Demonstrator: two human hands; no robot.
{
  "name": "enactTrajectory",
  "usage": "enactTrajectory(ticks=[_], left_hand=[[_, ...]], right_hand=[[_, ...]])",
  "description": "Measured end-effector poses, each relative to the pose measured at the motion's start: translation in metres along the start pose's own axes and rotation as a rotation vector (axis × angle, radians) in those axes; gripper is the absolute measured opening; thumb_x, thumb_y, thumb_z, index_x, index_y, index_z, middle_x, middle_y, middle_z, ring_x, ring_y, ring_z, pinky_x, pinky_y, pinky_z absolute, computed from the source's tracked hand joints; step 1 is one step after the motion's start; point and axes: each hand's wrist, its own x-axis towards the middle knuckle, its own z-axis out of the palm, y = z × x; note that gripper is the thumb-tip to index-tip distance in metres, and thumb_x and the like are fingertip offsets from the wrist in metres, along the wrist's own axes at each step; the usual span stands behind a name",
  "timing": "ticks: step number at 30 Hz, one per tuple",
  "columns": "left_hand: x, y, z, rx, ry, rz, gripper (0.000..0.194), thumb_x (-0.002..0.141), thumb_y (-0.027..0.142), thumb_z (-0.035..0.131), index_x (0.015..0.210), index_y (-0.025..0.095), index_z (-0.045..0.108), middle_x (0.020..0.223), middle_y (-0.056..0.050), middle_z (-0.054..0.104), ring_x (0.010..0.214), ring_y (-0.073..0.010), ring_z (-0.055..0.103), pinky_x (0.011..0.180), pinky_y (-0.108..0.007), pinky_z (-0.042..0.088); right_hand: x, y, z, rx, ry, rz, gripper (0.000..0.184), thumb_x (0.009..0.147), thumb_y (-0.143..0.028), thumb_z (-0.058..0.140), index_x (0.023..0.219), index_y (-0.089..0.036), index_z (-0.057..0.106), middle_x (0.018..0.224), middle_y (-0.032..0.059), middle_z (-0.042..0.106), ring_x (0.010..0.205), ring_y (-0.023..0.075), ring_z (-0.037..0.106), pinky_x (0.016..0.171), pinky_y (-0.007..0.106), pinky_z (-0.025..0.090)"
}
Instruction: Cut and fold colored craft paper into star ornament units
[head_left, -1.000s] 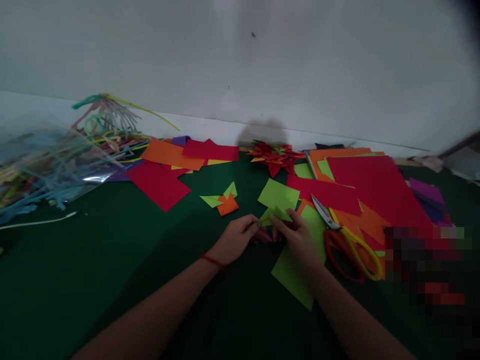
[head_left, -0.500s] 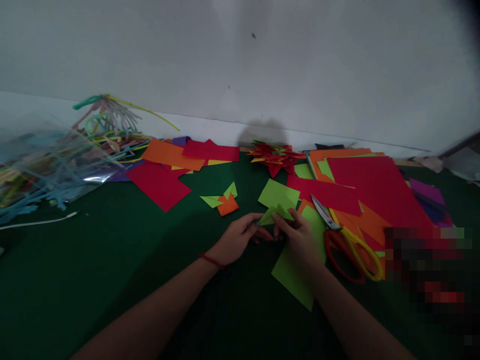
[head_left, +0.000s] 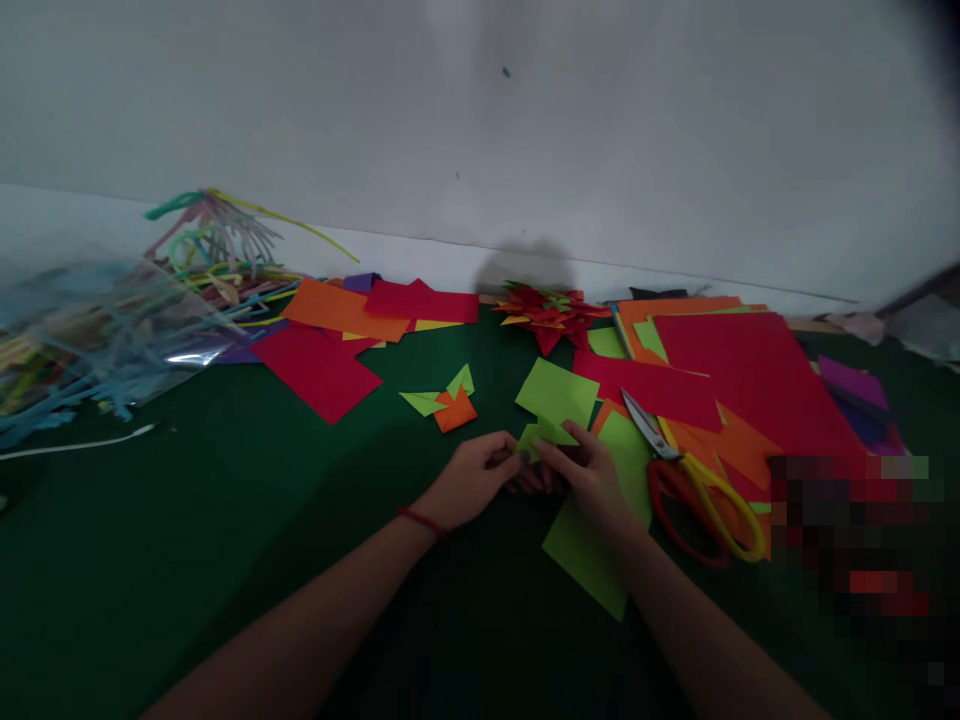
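Both hands meet over the dark green table [head_left: 225, 520] on a small folded green paper piece [head_left: 546, 433]. My left hand [head_left: 472, 482], with a red thread at its wrist, pinches the piece's left end. My right hand [head_left: 589, 475] pinches its right side with the fingers pressed together. Under my right wrist lies a flat green sheet [head_left: 592, 545]. A green square [head_left: 556, 390] lies just beyond the piece.
Red and yellow scissors [head_left: 694, 480] lie right of my right hand on red and orange sheets [head_left: 735, 380]. A folded green and orange piece [head_left: 448, 400] and a red paper star [head_left: 551, 312] lie further back. Red paper [head_left: 319, 368] and a bag of pipe cleaners [head_left: 112, 330] are left.
The folded green piece has been lowered slightly toward the table and both hands have closed in tighter on it. Nothing else has moved.
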Motion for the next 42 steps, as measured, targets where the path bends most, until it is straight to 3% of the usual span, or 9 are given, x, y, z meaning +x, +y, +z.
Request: enactTrajectory(ticks=[12,18,24,28,33,38,40,42], left_hand=[[0.000,0.002,-0.001,-0.016,-0.003,0.012,0.013,0.085,0.026,0.047,0.080,0.014,0.051,0.073,-0.004,0.064,0.070,-0.0140,0.063,0.065,-0.026,0.046],[-0.002,0.000,-0.001,0.034,-0.013,0.029,0.014,0.085,0.026,0.046,0.080,0.014,0.052,0.075,-0.005,0.063,0.071,-0.0138,0.062,0.065,-0.025,0.046],[-0.001,-0.003,0.001,0.104,0.013,0.053,0.016,0.081,0.031,0.052,0.081,0.014,0.054,0.078,-0.004,0.063,0.075,-0.0152,0.061,0.067,-0.027,0.046],[0.001,-0.005,-0.001,0.049,-0.011,0.055,0.018,0.081,0.032,0.051,0.077,0.014,0.052,0.070,-0.002,0.062,0.066,-0.0139,0.061,0.063,-0.027,0.048],[-0.002,-0.005,0.001,0.197,-0.030,0.095,0.018,0.083,0.031,0.047,0.077,0.014,0.051,0.071,-0.002,0.063,0.065,-0.0136,0.063,0.062,-0.025,0.048],[-0.006,0.008,-0.002,0.453,0.111,0.130,0.025,0.086,0.032,0.041,0.076,0.014,0.055,0.072,-0.003,0.064,0.070,-0.0146,0.062,0.064,-0.025,0.048],[-0.007,0.019,-0.016,0.550,0.248,0.137,0.028,0.089,0.032,0.034,0.087,0.015,0.056,0.079,-0.003,0.063,0.077,-0.0152,0.061,0.070,-0.026,0.047],[-0.008,0.030,-0.037,0.666,0.401,0.124,0.023,0.086,0.031,0.040,0.094,0.016,0.056,0.092,-0.005,0.061,0.087,-0.0168,0.058,0.079,-0.028,0.044]], right_hand=[[0.001,0.000,0.003,-0.038,-0.015,-0.038,0.026,0.073,-0.039,0.062,0.089,-0.023,0.049,0.053,-0.0062,0.055,0.038,0.0092,0.044,0.035,0.021,0.032],[0.000,0.002,-0.001,0.003,-0.026,-0.049,0.019,0.074,-0.033,0.063,0.069,-0.021,0.050,0.053,-0.0044,0.055,0.048,0.0107,0.050,0.044,0.022,0.036],[0.002,0.002,-0.005,0.040,-0.090,-0.014,0.020,0.071,-0.033,0.066,0.067,-0.019,0.051,0.053,-0.0047,0.055,0.048,0.0108,0.051,0.047,0.023,0.038],[0.001,0.002,-0.002,-0.040,-0.146,-0.051,0.022,0.074,-0.041,0.060,0.077,-0.021,0.051,0.052,-0.0052,0.055,0.047,0.0113,0.052,0.046,0.023,0.038],[-0.001,0.000,0.003,-0.139,-0.080,-0.110,0.029,0.076,-0.047,0.056,0.067,-0.020,0.050,0.051,-0.0048,0.052,0.046,0.0108,0.050,0.045,0.023,0.039],[-0.005,-0.010,0.003,-0.163,0.014,-0.118,0.031,0.073,-0.048,0.058,0.063,-0.019,0.052,0.049,-0.0033,0.052,0.046,0.0126,0.052,0.045,0.025,0.040],[-0.008,-0.014,0.002,-0.167,0.076,-0.124,0.030,0.073,-0.049,0.058,0.066,-0.020,0.053,0.051,-0.0034,0.052,0.047,0.0132,0.052,0.043,0.025,0.040],[-0.010,-0.018,0.003,-0.140,0.119,-0.122,0.028,0.072,-0.049,0.057,0.070,-0.022,0.053,0.057,-0.0034,0.054,0.048,0.0137,0.054,0.042,0.026,0.043]])
